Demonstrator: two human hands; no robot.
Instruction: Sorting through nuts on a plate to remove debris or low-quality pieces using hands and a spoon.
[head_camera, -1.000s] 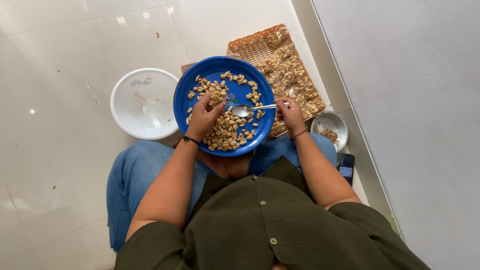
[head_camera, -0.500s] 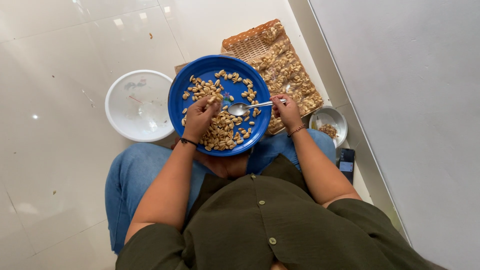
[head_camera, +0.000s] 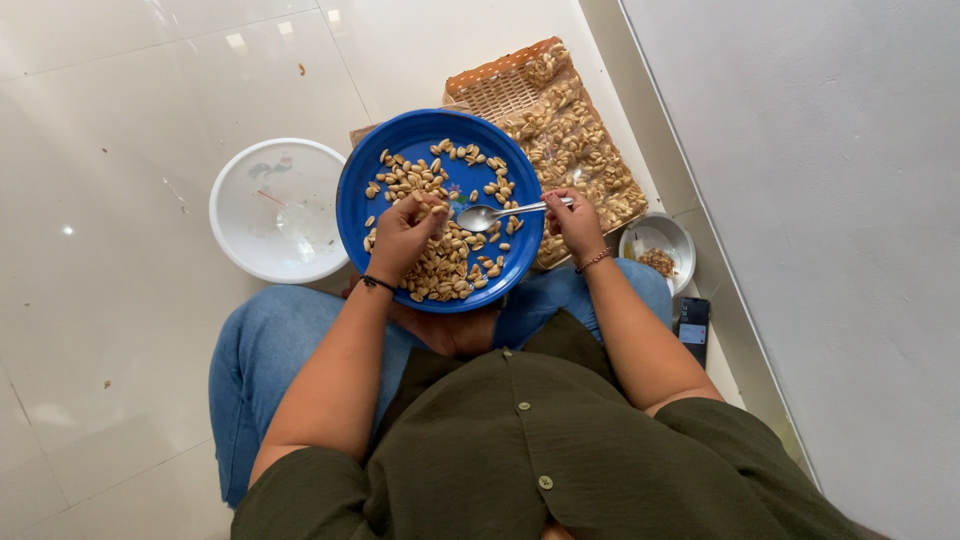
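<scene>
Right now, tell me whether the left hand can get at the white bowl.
Probably yes: the left hand rests on the blue plate, and the white bowl sits just beside it on the floor, nothing between.

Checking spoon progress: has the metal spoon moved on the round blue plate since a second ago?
No. The metal spoon lies at the same spot against the round blue plate's rim, handle in the right hand.
</scene>
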